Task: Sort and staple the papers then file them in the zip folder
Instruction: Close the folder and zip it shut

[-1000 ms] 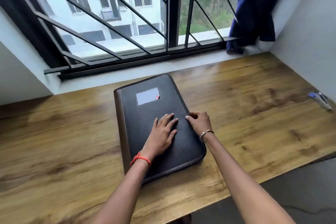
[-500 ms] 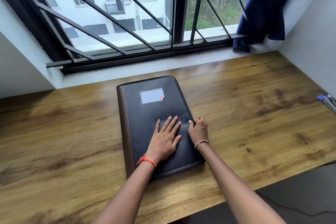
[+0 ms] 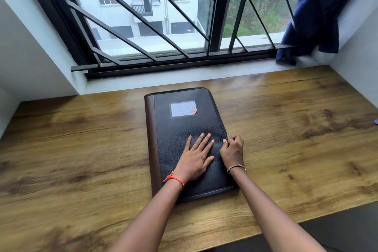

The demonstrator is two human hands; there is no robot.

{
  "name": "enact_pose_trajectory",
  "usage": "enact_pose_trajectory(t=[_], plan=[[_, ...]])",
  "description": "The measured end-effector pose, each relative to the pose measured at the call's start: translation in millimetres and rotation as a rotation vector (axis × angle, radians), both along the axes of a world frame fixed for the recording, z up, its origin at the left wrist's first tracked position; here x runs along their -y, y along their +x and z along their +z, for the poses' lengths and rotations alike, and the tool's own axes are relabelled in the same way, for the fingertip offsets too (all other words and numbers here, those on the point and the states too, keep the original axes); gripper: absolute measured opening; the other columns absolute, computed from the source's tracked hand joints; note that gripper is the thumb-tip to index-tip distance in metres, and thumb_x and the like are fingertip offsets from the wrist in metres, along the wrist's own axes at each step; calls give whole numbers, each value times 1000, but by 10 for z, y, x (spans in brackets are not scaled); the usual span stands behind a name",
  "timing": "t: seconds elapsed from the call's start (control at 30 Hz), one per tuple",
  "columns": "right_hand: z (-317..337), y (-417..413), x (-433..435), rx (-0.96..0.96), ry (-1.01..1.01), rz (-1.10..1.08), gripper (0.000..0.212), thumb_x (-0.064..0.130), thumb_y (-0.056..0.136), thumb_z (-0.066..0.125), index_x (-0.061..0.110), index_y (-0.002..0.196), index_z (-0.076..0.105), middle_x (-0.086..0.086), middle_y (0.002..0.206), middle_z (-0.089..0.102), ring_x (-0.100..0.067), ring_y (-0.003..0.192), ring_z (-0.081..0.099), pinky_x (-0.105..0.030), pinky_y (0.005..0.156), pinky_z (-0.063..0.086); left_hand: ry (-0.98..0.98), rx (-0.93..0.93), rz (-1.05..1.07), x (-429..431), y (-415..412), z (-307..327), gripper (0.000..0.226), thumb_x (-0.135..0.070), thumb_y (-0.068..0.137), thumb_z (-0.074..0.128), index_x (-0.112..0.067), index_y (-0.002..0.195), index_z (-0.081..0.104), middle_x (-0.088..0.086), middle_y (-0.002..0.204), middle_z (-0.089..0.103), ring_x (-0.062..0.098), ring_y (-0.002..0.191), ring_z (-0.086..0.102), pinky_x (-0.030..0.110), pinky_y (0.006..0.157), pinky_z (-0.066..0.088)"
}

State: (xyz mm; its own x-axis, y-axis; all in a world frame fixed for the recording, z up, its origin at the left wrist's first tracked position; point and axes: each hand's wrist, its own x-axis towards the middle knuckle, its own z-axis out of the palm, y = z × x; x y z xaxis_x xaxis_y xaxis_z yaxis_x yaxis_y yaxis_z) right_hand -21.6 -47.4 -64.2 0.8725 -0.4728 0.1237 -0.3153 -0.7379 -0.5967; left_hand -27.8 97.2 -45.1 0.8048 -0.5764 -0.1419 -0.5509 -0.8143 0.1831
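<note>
Fingers [image 3: 202,142] flat, left hand [image 3: 194,160]; right hand [image 3: 233,152] grips one zip folder [image 3: 180,127]

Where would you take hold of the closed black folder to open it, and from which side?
Grip the folder at its right edge, coming from the right. It lies flat on the desk with its brown spine on the left, so the zipped edge faces right. The right hand curls there while the left hand presses the cover. The zip pull isn't visible.
</note>
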Motion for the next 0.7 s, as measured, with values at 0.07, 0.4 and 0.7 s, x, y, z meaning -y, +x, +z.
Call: enact_pose_trajectory(t=[0.07,0.4,0.7], plan=[[80,-50,-54,18,-116,-32,13,-2,75,62,-7,87,65,-26,93,57,-43,89,54,-39,84,42,-18,12,-15,-94,-24,-14,55,-45,89,27,-21,132,52,-1,142,47,16,132,42,53,101,36],[473,-1224,-1082,-240,281,10,22,20,80,62,7,64,70,-13,72,72,-26,70,67,-27,65,46,-133,26,-3,-740,-293,-5,73,-49,81,-7,-27,148,15,-13,155,3,0,136,-13,34,115,-9],[453,-1488,-1653,-192,1343,-417,24,-8,82,51,-1,59,54,-12,53,59,-20,38,60,-26,38,51,-147,37,-22,-892,-447,-28,73,-48,82,-6,-24,148,14,-11,156,5,2,136,-12,30,111,-13]])
